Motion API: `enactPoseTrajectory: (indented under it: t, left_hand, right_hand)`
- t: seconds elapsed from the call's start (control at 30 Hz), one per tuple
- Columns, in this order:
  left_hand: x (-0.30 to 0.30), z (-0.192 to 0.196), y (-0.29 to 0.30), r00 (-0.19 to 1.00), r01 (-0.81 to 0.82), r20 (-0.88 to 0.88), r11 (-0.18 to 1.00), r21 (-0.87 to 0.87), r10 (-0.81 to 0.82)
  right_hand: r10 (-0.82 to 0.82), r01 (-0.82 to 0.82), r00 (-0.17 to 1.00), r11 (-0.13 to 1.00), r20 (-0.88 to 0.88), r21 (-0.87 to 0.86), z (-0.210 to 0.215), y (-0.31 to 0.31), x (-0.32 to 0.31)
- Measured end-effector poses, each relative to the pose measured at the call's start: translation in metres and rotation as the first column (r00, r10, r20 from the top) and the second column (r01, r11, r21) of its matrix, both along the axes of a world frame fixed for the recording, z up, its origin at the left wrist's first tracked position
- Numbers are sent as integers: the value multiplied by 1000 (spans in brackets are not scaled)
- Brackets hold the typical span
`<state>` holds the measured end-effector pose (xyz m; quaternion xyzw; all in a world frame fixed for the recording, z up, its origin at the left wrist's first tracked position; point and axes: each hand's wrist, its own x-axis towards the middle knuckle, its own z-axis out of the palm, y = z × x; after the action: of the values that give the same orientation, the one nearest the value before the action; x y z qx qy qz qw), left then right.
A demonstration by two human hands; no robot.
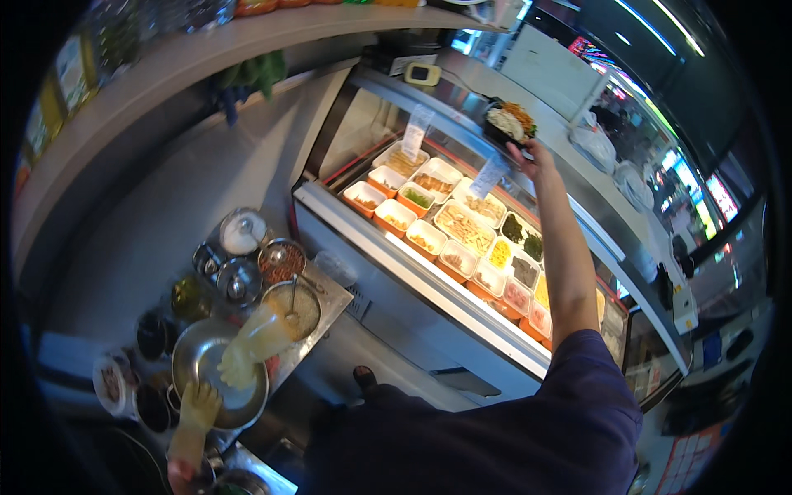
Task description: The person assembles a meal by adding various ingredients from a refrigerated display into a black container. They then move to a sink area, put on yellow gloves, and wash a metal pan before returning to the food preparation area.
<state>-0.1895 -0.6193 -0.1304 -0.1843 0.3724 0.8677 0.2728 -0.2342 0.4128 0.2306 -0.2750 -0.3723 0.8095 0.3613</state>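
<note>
My right arm stretches up over the glass-fronted display case (429, 318). At its far side my right hand (538, 158) grips the near rim of a black bowl (502, 141), with thumb and fingers at the edge. White and orange shreds with a little green fill the bowl, which is at the far counter. My left hand does not show. At lower left, a wide metal basin (194, 337) has a pale yellow rubber glove (239, 367) lying across it. Another yellow glove (200, 406) rests at its near rim; whether an arm is inside it, I cannot tell.
Orange-and-white tubs (396, 216) of sliced toppings fill the lit case. Beside the basin stand a pot with a ladle (292, 312), a bowl of reddish bits (281, 262) and several jars. A shelf (181, 58) overhangs the upper left. Plastic bags (594, 142) sit on the far counter.
</note>
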Motion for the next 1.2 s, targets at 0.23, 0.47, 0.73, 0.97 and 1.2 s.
enactPoseTrajectory:
  t: [0.23, 0.47, 0.73, 0.97, 1.2]
  left_hand:
    - [94, -32, -99, 984, -162, -105, 963, -215, 142]
    - [78, 16, -94, 924, -311, 148, 917, -250, 354]
    - [77, 24, -62, 919, -349, -49, 748, -564, 392]
    - [135, 71, -42, 767, -593, -355, 379, -710, 535]
    - [301, 32, 102, 725, -557, -214, 375, -741, 654]
  right_hand:
    - [382, -502, 865, 666, 326, 552, 35, 89, 73]
    - [596, -592, 792, 695, 134, 408, -4, 33, 97]
    - [788, -809, 588, 575, 182, 122, -129, -372, 17]
    - [826, -964, 264, 205, 499, 171, -255, -589, -37]
    - [367, -215, 755, -645, 544, 733, -289, -716, -69]
